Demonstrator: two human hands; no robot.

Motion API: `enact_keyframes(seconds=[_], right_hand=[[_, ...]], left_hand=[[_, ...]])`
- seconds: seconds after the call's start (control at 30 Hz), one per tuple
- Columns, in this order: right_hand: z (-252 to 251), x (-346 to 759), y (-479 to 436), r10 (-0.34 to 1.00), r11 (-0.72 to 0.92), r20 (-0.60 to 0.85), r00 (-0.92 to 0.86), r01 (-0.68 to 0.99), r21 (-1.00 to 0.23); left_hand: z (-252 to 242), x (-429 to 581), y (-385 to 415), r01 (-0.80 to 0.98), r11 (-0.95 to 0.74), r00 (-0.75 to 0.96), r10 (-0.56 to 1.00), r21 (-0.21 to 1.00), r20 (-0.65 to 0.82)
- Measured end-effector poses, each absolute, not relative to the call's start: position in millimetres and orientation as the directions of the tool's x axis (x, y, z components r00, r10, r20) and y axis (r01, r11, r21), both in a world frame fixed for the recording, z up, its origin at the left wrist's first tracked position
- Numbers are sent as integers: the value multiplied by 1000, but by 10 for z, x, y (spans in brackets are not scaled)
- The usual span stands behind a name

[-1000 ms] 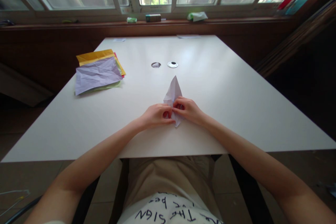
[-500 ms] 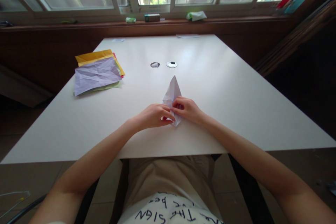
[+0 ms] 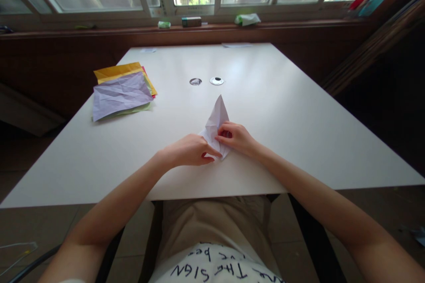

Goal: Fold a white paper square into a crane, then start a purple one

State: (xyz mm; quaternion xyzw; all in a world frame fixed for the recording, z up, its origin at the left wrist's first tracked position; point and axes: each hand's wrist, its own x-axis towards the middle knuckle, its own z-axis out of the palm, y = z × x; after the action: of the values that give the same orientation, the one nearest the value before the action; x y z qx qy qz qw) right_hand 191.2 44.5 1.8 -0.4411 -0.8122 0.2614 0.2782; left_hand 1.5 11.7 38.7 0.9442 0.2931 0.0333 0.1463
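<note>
A folded sheet of white paper lies near the front of the white table, its narrow point facing the window. My right hand pinches the paper's right side between thumb and fingers. On the lower left part, my left hand rests with its index finger stretched onto the paper near the bottom tip and its thumb held apart below. The left hand covers part of the paper's lower left side.
Crumpled lilac paper lies over yellow, green and red sheets at the table's left. Two round inserts, one dark and one silver, sit in the tabletop. A small box stands on the windowsill.
My left hand has slid a little down and left, and its index finger has straightened toward the paper's bottom tip. More of the paper's left side shows. My right hand keeps its place.
</note>
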Motion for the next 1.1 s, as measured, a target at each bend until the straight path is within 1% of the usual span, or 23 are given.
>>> enact_keyframes(seconds=[0.17,0.3,0.67,0.77,0.97,1.1], right_hand=[[11,1916,443,858,482,232,-458,564,-670],[19,1912,439,858,483,231,-459,567,-667],[9,1915,452,865,473,239,-441,559,-681],[14,1905,453,878,452,235,-418,557,-696],[28,1893,447,890,437,239,-388,577,-690],[22,1910,454,891,433,237,-387,570,-698]], left_hand=[[468,-22,84,574,-754,814,569,321,-118],[502,-25,60,577,-747,814,561,330,-151],[514,-20,60,559,-732,824,542,390,-163],[522,-13,60,564,-726,820,547,395,-166],[521,-3,56,571,-718,815,553,398,-172],[518,-7,62,572,-719,812,565,394,-147]])
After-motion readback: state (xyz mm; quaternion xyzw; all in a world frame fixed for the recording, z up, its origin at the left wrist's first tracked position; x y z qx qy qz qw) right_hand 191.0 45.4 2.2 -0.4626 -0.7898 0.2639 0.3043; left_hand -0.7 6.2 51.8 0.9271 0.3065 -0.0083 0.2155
